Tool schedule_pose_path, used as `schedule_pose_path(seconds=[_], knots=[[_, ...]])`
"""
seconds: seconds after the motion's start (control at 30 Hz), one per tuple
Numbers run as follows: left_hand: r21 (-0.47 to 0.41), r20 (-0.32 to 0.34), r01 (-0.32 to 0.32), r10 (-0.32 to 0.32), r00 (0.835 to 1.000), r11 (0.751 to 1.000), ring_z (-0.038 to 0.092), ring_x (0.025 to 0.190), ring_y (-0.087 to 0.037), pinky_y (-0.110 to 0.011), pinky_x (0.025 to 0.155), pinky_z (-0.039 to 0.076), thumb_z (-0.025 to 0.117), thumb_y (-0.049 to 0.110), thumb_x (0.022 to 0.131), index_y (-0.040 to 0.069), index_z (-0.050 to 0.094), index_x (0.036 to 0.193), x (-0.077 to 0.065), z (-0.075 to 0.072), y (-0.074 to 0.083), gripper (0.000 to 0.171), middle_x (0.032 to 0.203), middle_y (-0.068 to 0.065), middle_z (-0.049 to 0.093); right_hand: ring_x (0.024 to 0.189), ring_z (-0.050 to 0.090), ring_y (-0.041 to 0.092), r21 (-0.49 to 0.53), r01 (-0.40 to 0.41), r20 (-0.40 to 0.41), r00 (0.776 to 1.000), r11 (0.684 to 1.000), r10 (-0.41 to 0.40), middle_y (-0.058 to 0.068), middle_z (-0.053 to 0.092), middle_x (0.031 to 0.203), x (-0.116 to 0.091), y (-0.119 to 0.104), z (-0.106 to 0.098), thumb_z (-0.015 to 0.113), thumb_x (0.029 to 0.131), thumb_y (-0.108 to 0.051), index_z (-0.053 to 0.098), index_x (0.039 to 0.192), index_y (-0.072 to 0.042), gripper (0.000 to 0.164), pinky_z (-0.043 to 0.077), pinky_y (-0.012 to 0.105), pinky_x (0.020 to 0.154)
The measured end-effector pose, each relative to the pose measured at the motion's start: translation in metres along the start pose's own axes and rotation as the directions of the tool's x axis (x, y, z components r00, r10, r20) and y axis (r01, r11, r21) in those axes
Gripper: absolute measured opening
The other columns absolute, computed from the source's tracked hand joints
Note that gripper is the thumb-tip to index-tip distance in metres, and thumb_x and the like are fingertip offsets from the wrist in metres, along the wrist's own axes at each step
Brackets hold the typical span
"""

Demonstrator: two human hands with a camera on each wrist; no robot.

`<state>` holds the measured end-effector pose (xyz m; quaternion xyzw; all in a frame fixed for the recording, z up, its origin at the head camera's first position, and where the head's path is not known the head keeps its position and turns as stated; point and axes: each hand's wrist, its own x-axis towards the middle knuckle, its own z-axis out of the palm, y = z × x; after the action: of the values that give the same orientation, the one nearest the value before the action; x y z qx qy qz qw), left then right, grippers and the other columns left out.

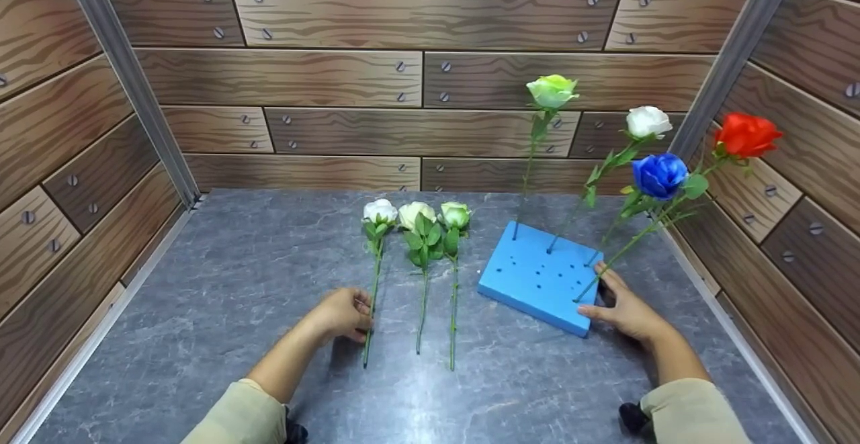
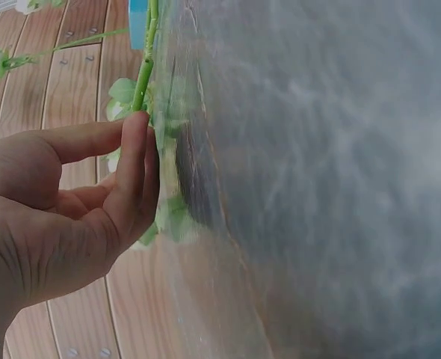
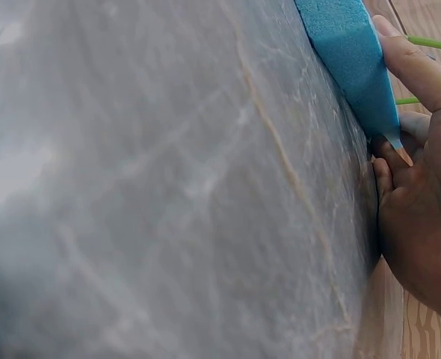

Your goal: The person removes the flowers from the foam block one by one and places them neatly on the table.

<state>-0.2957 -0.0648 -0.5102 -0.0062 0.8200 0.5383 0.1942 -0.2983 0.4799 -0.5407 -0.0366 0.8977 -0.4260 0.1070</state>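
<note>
Between thumb and fingertips, my left hand [image 1: 345, 313] pinches the lower stem [image 2: 143, 84] of the leftmost white rose [image 1: 380, 211], which lies on the table. To its right lie a cream rose [image 1: 416, 215] and a pale green rose [image 1: 455, 214], stems pointing toward me. My right hand [image 1: 629, 311] grips the near right corner of a blue foam block [image 1: 517, 279], thumb on top and fingers around its side. Standing in the block's holes are a yellow-green rose [image 1: 552, 91], a white rose [image 1: 648, 123], a blue rose [image 1: 660, 176] and a red rose [image 1: 748, 136].
The grey marbled table [image 1: 235, 262] is enclosed by wood-patterned panels [image 1: 336, 81] at the back and both sides. Metal posts [image 1: 134, 81] run up the corners. Several small holes dot the block's top. The upright stems lean over the right side.
</note>
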Motion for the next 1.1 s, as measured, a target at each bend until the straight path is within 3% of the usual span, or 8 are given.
schedule_pose_path(seconds=[0.57, 0.8, 1.1], knots=[[0.110, -0.031, -0.010, 0.014, 0.999, 0.994, 0.073, 0.079, -0.023, -0.037, 0.070, 0.070, 0.075, -0.010, 0.089, -0.008, 0.063, 0.120, 0.0015, 0.0056, 0.0020, 0.033, 0.100, -0.011, 0.063, 0.161, -0.001, 0.065, 0.004, 0.007, 0.009, 1.000, 1.000, -0.007, 0.028, -0.017, 0.179, 0.0001, -0.0004, -0.0015, 0.080, 0.100, -0.038, -0.008, 0.175, -0.015, 0.117, 0.021, 0.082, 0.127], [0.144, -0.052, 0.008, -0.001, 0.999, 0.989, 0.068, 0.077, -0.021, -0.036, 0.065, 0.069, 0.078, -0.011, 0.086, -0.002, 0.060, 0.123, 0.0029, 0.0056, 0.0026, 0.042, 0.098, -0.010, 0.061, 0.161, 0.002, 0.065, 0.002, 0.012, 0.003, 1.000, 1.000, -0.012, 0.029, -0.015, 0.179, 0.0009, 0.0007, -0.0009, 0.080, 0.100, -0.036, -0.007, 0.175, -0.014, 0.117, 0.023, 0.081, 0.126], [0.148, -0.052, 0.007, 0.001, 0.999, 0.989, 0.068, 0.077, -0.022, -0.036, 0.065, 0.068, 0.078, -0.012, 0.087, 0.000, 0.060, 0.122, 0.0027, 0.0062, 0.0016, 0.040, 0.099, -0.010, 0.063, 0.162, -0.002, 0.064, 0.007, 0.011, 0.010, 1.000, 1.000, -0.011, 0.028, -0.016, 0.180, 0.0003, 0.0001, -0.0003, 0.079, 0.100, -0.040, -0.006, 0.175, -0.015, 0.116, 0.019, 0.082, 0.127]])
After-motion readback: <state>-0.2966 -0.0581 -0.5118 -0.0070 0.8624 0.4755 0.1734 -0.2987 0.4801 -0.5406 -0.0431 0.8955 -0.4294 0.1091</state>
